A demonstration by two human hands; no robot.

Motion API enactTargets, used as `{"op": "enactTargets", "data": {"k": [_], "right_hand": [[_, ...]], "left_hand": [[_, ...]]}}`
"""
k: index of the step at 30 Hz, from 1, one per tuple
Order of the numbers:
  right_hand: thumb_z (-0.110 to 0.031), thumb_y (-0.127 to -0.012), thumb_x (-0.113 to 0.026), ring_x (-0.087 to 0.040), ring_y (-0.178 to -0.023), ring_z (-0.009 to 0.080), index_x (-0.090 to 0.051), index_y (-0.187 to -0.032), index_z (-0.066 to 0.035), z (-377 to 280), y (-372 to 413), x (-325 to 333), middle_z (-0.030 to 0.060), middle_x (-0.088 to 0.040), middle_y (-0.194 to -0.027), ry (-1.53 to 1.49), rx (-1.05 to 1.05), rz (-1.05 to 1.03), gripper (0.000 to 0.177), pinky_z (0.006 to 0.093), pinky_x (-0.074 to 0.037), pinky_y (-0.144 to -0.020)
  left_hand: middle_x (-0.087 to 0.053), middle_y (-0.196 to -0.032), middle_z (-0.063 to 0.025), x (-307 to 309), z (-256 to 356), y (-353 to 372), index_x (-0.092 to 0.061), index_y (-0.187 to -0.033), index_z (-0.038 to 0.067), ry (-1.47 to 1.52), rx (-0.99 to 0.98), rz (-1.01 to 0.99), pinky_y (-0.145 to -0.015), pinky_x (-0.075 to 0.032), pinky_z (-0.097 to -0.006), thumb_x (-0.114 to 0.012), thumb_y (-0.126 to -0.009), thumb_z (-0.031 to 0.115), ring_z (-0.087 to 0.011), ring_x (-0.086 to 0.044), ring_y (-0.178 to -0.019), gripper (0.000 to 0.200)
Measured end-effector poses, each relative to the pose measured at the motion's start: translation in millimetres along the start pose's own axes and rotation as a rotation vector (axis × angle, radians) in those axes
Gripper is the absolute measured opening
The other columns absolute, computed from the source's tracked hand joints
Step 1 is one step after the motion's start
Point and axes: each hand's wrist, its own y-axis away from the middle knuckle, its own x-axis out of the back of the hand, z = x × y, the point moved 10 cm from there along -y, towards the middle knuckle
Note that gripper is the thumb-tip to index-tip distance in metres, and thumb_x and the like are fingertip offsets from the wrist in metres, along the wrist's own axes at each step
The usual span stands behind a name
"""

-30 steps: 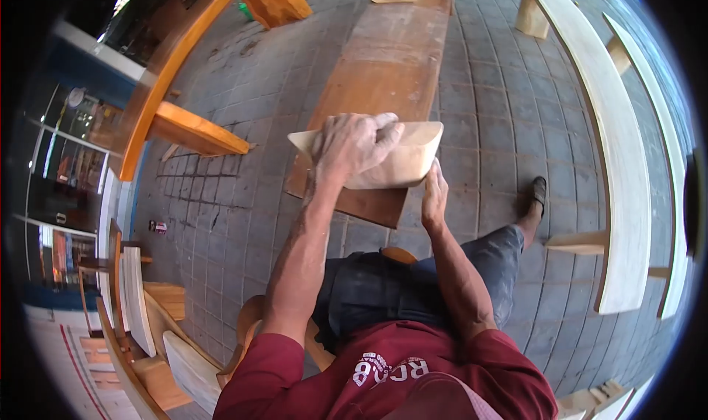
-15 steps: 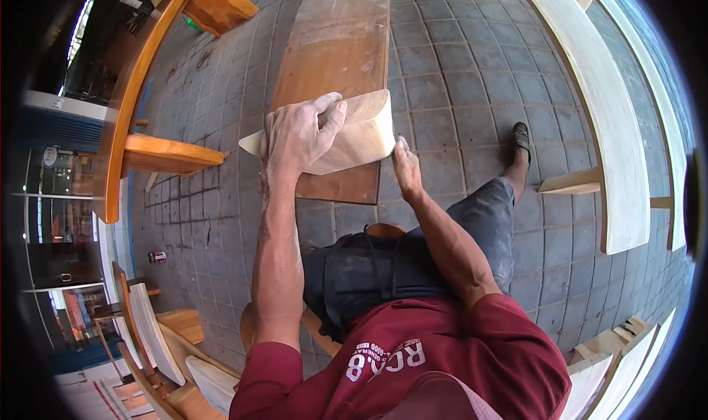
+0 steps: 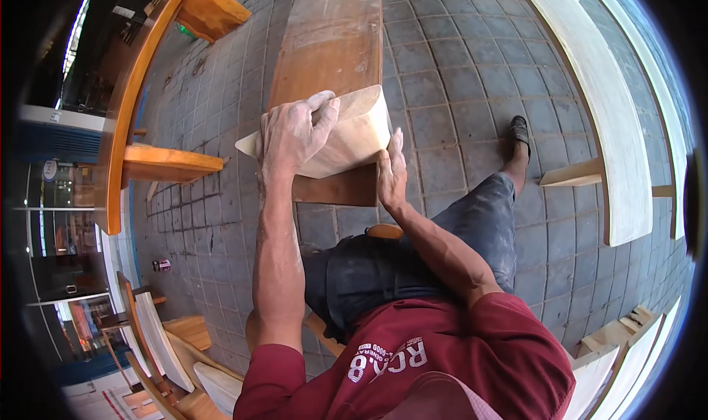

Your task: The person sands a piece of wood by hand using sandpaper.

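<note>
A pale wooden piece with rounded corners (image 3: pixel 354 141) is held tilted over the near end of a long brown wooden bench (image 3: pixel 332 44). Dust coats my left hand (image 3: pixel 295 134), whose fingers are wrapped over the piece's upper edge at its left part. At the right lower corner of the piece is my right hand (image 3: pixel 392 171), its thumb and fingers apart and touching the corner. The underside of the piece and whatever lies behind it are hidden.
An orange wooden bench (image 3: pixel 122 125) stands at the left. Long pale benches (image 3: pixel 616 125) line the right side. More wooden parts (image 3: pixel 158 331) are at the lower left and lower right. A can (image 3: pixel 161 265) lies on the tiled floor (image 3: pixel 472 73).
My right hand has shifted left and slightly down, its fingers now spread more at the corner. My left hand keeps its hold on the piece. The view has shifted slightly.
</note>
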Motion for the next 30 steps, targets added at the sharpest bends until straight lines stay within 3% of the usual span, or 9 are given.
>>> {"op": "enactTargets", "data": {"k": [4,6,9,13,20,25,28,30], "right_hand": [[-0.023,-0.104,-0.044,-0.017,-0.151,0.0392,-0.021,-0.153,0.006,-91.0,-19.0,5.4,0.0262,-0.018,-0.161,0.015,0.273,0.008,0.062,0.0447,-0.015,-0.12],[-0.023,-0.104,-0.044,-0.016,-0.15,0.0401,-0.018,-0.154,0.005,-79.6,-12.8,0.4,0.0263,-0.015,-0.162,0.107,0.324,0.006,0.064,0.0452,-0.014,-0.12],[-0.018,-0.103,-0.044,-0.015,-0.151,0.0406,-0.019,-0.154,0.005,-2.2,10.7,-8.6,0.0267,-0.015,-0.162,0.021,-0.037,-0.013,0.062,0.0439,-0.015,-0.12],[-0.018,-0.103,-0.045,-0.015,-0.151,0.0387,-0.024,-0.153,0.004,21.8,17.5,-9.6,0.0251,-0.017,-0.162,0.102,-0.074,-0.033,0.058,0.0441,-0.015,-0.12],[-0.021,-0.102,-0.05,-0.016,-0.151,0.0381,-0.023,-0.154,0.004,-66.2,-12.7,-6.2,0.0251,-0.017,-0.162,0.229,0.299,0.013,0.063,0.046,-0.017,-0.118],[-0.016,-0.1,-0.051,-0.016,-0.151,0.0398,-0.023,-0.154,0.004,19.1,26.5,-14.3,0.0259,-0.018,-0.162,0.273,0.046,-0.041,0.063,0.0478,-0.018,-0.118],[-0.014,-0.1,-0.052,-0.017,-0.151,0.0408,-0.027,-0.153,0.003,-8.9,15.9,-14.0,0.026,-0.019,-0.161,0.242,0.212,0.034,0.062,0.0482,-0.017,-0.118],[-0.012,-0.098,-0.053,-0.018,-0.15,0.0428,-0.03,-0.152,0.003,-64.9,-9.2,-8.4,0.0265,-0.022,-0.16,0.181,0.322,0.086,0.06,0.0497,-0.018,-0.118]], "left_hand": [[-0.071,-0.087,-0.0186,-1.8,-1.5,4.5,-0.074,-0.11,0.01,-0.007,0.005,-0.001,-0.076,-0.054,-0.0438,-0.054,-0.095,0.044,-0.0371,-0.07,-0.082,0.042],[-0.071,-0.089,-0.0194,1.3,-1.5,2.8,-0.074,-0.111,0.01,-0.011,0.007,-0.005,-0.076,-0.053,-0.0439,-0.053,-0.096,0.046,-0.0378,-0.069,-0.084,0.044],[-0.07,-0.09,-0.0217,-0.7,-3.0,-0.9,-0.073,-0.113,0.011,0.005,0.02,-0.02,-0.077,-0.052,-0.0444,-0.05,-0.097,0.049,-0.0397,-0.068,-0.088,0.047],[-0.07,-0.086,-0.0208,-4.0,-9.6,-8.5,-0.074,-0.112,0.013,-0.019,0.047,-0.036,-0.077,-0.053,-0.0454,-0.05,-0.096,0.05,-0.0395,-0.069,-0.085,0.047],[-0.069,-0.088,-0.0235,-6.1,-10.7,-13.5,-0.073,-0.112,0.011,-0.017,0.075,-0.08,-0.078,-0.052,-0.0465,-0.049,-0.097,0.052,-0.0421,-0.067,-0.09,0.05],[-0.069,-0.087,-0.0239,-3.8,-11.2,-13.5,-0.073,-0.112,0.011,-0.006,0.074,-0.061,-0.079,-0.052,-0.0466,-0.049,-0.097,0.052,-0.0422,-0.068,-0.088,0.05],[-0.069,-0.087,-0.024,-5.9,-11.5,-11.8,-0.073,-0.112,0.011,-0.009,0.065,-0.061,-0.078,-0.052,-0.0467,-0.049,-0.097,0.052,-0.0421,-0.068,-0.087,0.05],[-0.069,-0.087,-0.0238,-5.6,-12.3,-13.1,-0.073,-0.112,0.01,-0.011,0.059,-0.058,-0.078,-0.052,-0.0465,-0.048,-0.097,0.052,-0.042,-0.068,-0.087,0.05]]}}
